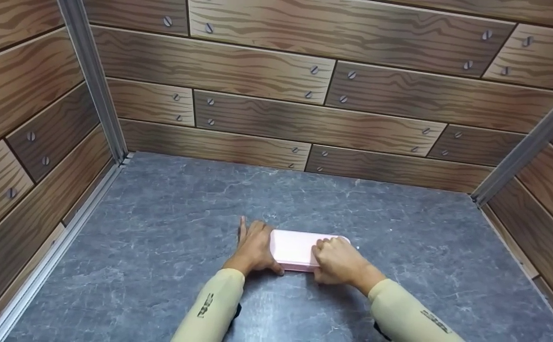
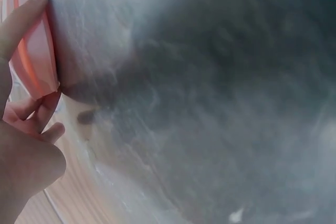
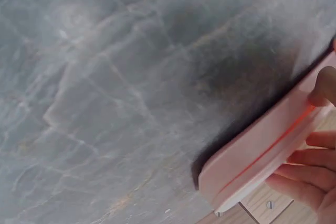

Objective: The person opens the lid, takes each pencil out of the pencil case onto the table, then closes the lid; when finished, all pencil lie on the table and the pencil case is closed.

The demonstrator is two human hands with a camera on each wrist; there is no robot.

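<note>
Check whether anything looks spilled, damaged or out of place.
Little stands out: the pink box between the left hand and right hand shows no visible damage. A white fleck on the grey tabletop beside it might be debris or pattern.

Your head camera looks forward and down from above and behind your left hand [image 1: 256, 247] and right hand [image 1: 340, 260], widest and farthest off. Your wrist cameras look closely past each hand at the grey tabletop [image 3: 79, 103]; all three views share the pink case [image 1: 293, 249] between your hands.

Box [image 1: 291, 249] on table [image 1: 176, 204], left hand [image 1: 255, 248] at left end, right hand [image 1: 340, 262] at right (wall [image 1: 267, 109] behind)
</note>
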